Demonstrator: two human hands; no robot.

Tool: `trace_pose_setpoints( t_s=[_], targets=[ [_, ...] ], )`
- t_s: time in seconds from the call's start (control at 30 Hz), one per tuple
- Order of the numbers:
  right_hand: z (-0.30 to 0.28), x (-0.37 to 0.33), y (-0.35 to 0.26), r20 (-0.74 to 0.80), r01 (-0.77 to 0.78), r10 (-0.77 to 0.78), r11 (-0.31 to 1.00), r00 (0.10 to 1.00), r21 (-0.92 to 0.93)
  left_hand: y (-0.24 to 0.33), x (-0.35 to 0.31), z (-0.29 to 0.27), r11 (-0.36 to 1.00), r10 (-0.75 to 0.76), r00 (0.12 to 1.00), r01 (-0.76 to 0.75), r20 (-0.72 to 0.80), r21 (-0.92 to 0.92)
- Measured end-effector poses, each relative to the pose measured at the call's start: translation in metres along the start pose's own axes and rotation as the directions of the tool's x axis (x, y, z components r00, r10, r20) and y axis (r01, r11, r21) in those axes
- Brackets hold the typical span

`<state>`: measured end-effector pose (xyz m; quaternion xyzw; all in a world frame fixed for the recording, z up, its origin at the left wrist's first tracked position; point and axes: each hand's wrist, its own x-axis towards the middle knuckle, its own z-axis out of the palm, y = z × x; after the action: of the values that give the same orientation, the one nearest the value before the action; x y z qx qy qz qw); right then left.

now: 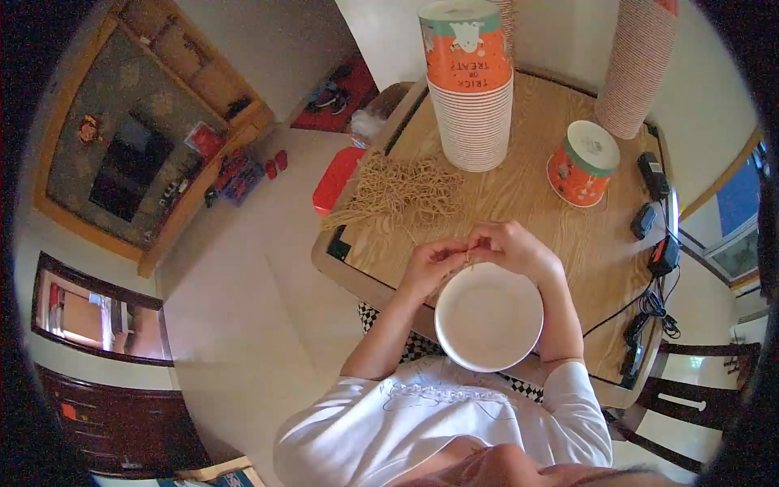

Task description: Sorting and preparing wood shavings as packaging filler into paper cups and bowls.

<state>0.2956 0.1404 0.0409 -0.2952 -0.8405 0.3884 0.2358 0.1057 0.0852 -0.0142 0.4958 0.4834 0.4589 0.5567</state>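
Note:
My left hand (pixel 432 264) and my right hand (pixel 513 247) meet just above a paper cup (pixel 488 316) whose white round bottom faces me, near the table's front edge. Both hands pinch a thin tan string (pixel 468 257) between their fingertips at the cup's far rim. A loose heap of the same tan strings (pixel 403 191) lies on the wooden table (pixel 527 195) just beyond my left hand.
A tall stack of orange paper cups (pixel 471 85) stands behind the strings, another tall stack (pixel 637 65) at the back right, and a single upturned orange cup (pixel 583 162) between them. Black chargers and cables (pixel 659 235) lie along the table's right edge. A red stool (pixel 337 178) stands left of the table.

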Motion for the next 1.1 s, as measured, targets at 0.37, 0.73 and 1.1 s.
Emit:
trace_pose_setpoints(
  t_s=[0.37,0.73,1.1],
  targets=[
    [0.001,0.001,0.006,0.025,0.023,-0.023,1.000,0.999,0.012,0.000,-0.001,-0.002,0.994,-0.084,0.996,0.081,-0.033,-0.073],
    [0.000,-0.002,0.004,0.207,0.025,-0.023,1.000,0.978,-0.010,0.009,-0.008,-0.002,0.982,-0.115,0.991,0.103,-0.067,-0.156],
    [-0.004,-0.009,0.005,0.251,0.048,-0.036,0.998,0.967,-0.040,0.006,-0.011,0.003,0.998,0.053,0.985,-0.059,0.162,0.037]
  ],
)
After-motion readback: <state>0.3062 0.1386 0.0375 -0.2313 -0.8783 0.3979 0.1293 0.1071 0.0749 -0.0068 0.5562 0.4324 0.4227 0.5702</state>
